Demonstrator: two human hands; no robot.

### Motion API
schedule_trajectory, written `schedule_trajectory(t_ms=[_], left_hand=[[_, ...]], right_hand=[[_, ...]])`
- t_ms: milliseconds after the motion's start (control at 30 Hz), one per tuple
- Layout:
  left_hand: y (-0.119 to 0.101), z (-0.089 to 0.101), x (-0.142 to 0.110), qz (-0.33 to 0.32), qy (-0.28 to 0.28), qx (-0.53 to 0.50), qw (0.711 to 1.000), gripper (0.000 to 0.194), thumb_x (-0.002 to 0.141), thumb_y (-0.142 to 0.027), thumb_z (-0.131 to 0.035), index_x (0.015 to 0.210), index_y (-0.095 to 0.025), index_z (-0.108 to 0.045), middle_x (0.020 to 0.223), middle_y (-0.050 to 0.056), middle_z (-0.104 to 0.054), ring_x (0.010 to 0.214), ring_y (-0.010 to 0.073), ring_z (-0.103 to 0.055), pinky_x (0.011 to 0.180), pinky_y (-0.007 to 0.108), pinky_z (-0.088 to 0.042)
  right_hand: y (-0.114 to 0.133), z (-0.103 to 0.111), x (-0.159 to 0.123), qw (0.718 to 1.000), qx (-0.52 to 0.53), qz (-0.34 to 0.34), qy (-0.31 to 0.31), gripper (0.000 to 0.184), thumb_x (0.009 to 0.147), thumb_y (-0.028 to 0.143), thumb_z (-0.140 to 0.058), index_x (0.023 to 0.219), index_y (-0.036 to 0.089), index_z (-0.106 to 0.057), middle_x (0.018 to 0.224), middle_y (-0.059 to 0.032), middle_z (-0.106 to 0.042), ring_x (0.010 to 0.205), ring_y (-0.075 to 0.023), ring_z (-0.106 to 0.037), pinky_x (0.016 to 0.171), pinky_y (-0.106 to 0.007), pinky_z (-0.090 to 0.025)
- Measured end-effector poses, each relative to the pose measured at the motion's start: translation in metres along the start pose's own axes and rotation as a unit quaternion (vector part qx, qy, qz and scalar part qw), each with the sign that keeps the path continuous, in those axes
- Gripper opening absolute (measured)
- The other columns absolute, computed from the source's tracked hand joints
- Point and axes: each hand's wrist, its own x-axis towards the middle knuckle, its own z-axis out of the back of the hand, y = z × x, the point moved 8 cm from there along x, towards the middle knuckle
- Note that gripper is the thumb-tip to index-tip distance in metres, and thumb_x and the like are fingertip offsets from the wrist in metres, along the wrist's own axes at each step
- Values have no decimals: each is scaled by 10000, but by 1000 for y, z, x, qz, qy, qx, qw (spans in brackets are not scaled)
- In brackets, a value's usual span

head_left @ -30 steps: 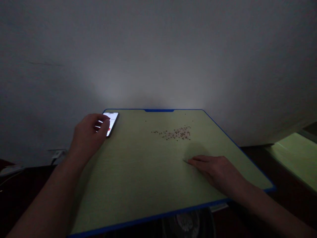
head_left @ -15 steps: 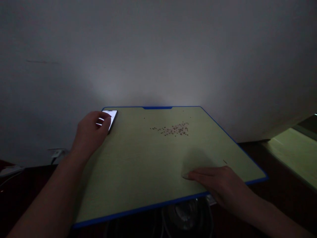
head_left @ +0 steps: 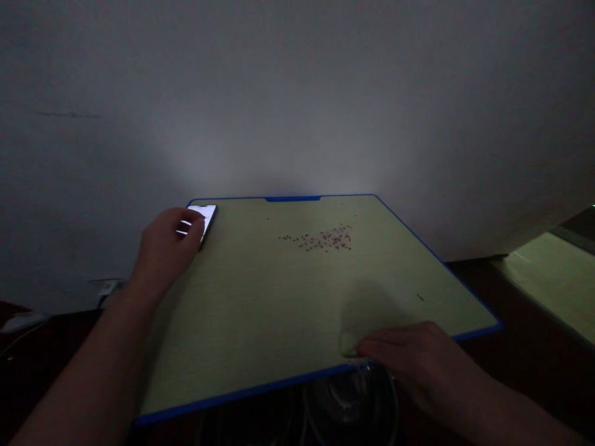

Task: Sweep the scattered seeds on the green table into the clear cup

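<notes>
My left hand [head_left: 170, 241] is above the phone [head_left: 209, 214] at the board's far left corner. Its thumb and forefinger curl together in a pinch over the lit screen; whatever is between them, if anything, is too small to see. My right hand [head_left: 418, 359] is low over the near edge of the pale board [head_left: 260, 297], fingers pressed together on a small, thin, see-through piece [head_left: 349, 344]. That piece touches the board close to its blue rim. Many tiny dark grains [head_left: 330, 238] lie scattered in a patch beyond the middle of the board.
A thin brown sliver [head_left: 420, 297] lies at the board's right. Below the near edge stands a clear round container [head_left: 346, 396]. A grey wall [head_left: 297, 111] rises behind the board. A plug in a socket [head_left: 108, 287] shows at left, another pale surface [head_left: 553, 272] at right.
My right hand has moved nearer to me with the see-through piece, down to the board's front edge. My left hand stays over the phone. The view has shifted slightly.
</notes>
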Motion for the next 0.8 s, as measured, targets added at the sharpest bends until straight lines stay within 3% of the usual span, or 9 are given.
schedule_trajectory(t_ms=[233,567,800], left_hand=[[1,-1,0,-1,-3,-6,1000,294,786,-361,-471,927,-149,-617,931,70,-659,722,151,-599,657,276,-484],[0,-1,1,7,-4,-5,1000,326,777,-383,-460,929,-143,-619,923,75,-660,720,162,-604,652,283,-484],[1,-2,1,7,0,-3,1000,333,774,-386,-462,949,-147,-614,959,76,-662,736,159,-606,663,281,-490]], right_hand=[[2,1,2,998,28,-45,38,246,824,58,-450,812,210,-644,706,-15,-686,624,-157,-646,532,-269,-429],[6,3,0,997,44,-46,33,284,794,28,-455,822,214,-668,701,-10,-703,630,-152,-657,534,-254,-423],[-11,24,17,998,10,-23,-51,292,903,139,-434,1035,225,-680,807,-24,-737,677,-146,-673,581,-235,-449]])
